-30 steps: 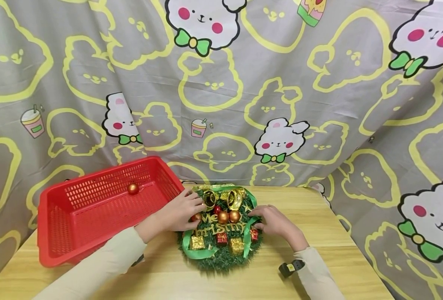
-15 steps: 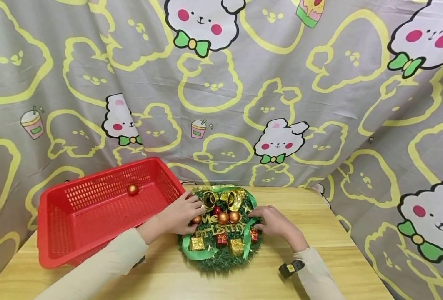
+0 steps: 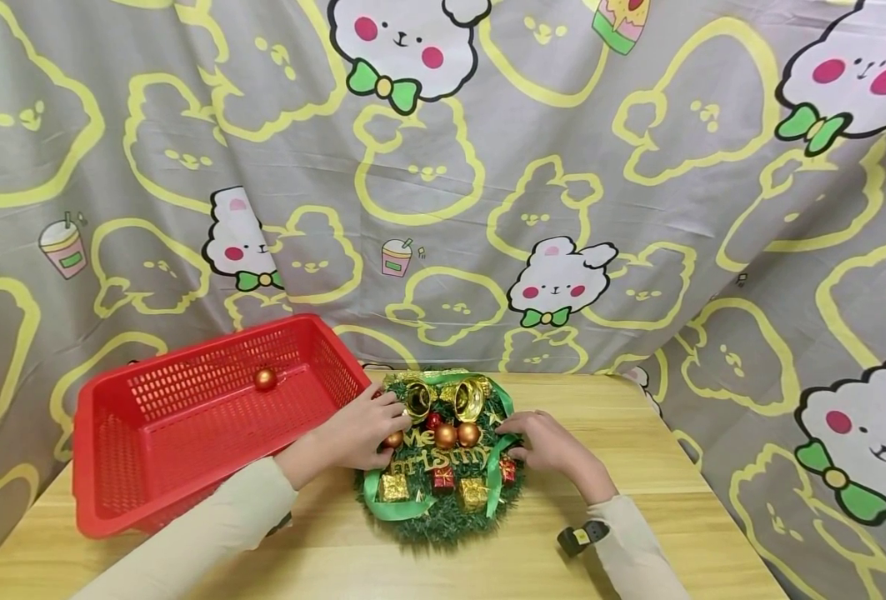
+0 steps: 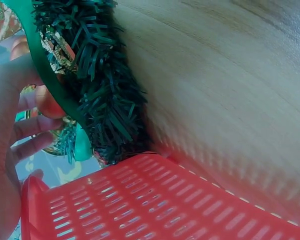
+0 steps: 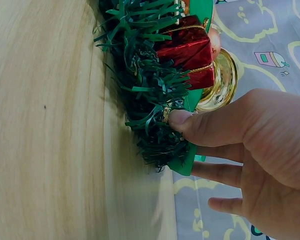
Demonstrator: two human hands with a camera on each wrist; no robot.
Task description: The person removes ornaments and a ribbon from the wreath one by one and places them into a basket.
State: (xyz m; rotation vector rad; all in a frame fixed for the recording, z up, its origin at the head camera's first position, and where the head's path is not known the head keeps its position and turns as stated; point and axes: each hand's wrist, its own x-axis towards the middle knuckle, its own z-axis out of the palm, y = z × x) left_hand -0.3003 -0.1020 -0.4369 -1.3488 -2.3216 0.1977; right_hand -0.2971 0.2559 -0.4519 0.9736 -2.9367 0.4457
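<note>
Now the wreath [image 3: 443, 527] lies in the near middle, unmoved. Your right hand [image 3: 551, 450] is narrow at its green ribbon [image 3: 494, 482]; whether it pinches, I cannot tell. Your left hand [image 3: 360, 429], shifted slightly left, uncovers more of the left copper ball [image 3: 393, 439], grip unclear: probably small adjusting.

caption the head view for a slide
Left hand and right hand at a decorated wreath on a wooden table, beside a red basket holding one ball.

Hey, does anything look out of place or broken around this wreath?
One copper ball lies alone in the red basket, odd because similar balls sit on the wreath. Nothing looks spilled or clearly damaged.
</note>
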